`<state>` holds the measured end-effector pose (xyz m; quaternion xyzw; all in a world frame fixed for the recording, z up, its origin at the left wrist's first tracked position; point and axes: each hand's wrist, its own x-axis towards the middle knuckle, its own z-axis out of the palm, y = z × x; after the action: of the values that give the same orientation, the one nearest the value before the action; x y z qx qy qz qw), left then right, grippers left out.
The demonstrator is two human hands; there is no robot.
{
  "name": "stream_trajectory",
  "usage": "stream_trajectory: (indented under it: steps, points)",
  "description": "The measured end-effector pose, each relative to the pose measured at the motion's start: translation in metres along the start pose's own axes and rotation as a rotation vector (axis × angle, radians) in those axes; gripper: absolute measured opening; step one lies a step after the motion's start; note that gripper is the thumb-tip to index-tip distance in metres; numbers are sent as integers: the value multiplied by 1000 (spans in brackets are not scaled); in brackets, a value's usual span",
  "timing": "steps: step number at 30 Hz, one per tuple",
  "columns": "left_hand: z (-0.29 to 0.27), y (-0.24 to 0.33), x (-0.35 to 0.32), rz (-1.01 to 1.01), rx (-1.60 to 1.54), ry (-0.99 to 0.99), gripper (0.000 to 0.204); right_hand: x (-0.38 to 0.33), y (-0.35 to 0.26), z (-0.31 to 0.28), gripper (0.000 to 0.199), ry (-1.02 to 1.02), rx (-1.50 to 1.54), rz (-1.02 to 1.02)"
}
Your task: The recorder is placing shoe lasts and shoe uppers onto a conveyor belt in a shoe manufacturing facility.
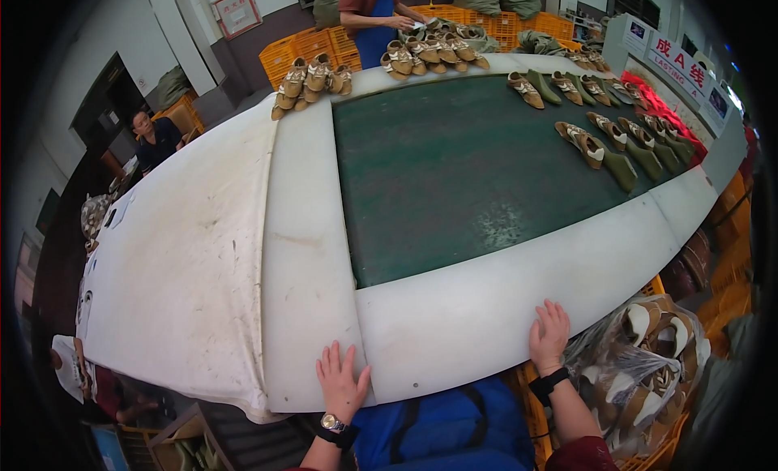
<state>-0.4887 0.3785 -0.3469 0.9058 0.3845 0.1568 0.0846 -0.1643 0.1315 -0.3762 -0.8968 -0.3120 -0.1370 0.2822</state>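
My left hand (342,380) lies open, fingers spread, on the near edge of the white tabletop (304,333). Further right, my right hand (550,336) rests open and palm down on the white border (478,317). Neither hand holds anything. Beyond them is the dark green belt (429,179) set into the table. On its far right side sit rows of brown and white shoe uppers (580,143) beside green shoe lasts (621,171). Close to my right forearm, a clear plastic bag of brown and white shoe uppers (648,374) sits in an orange crate (677,447).
A stained white cloth (178,260) covers the table's left part. Shoe uppers are piled on the far border (433,53) and far left corner (304,86). A person in a blue apron (373,29) works behind them; another person (156,140) is at the left. Orange crates (312,45) line the back.
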Motion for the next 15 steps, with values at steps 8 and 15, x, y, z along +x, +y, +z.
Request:
stream_trajectory:
  steps: [8,15]
  points:
    - [7,0,5,48,-24,-53,56,0,2,-6,29,60,-38,-24]
    - [33,-27,-2,196,-13,43,59,5,0,12,28,161,59,-112]
